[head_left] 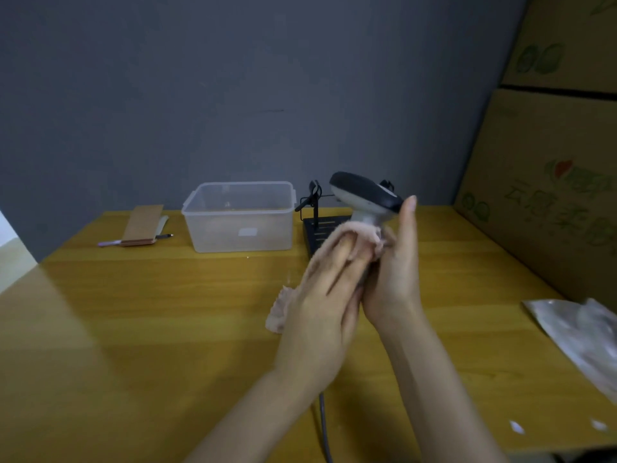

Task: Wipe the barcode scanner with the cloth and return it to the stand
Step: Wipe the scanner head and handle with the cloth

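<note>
From the head view, both hands met above the wooden tabletop. The left hand pressed a pale pink cloth around the handle of the barcode scanner, fingers closed over the fabric. The right hand seemed to grip the handle from the other side, one finger pointing up beside the scanner's dark head. Just behind stood the black stand, next to a clear plastic bin. A grey cable hung below the wrists.
</note>
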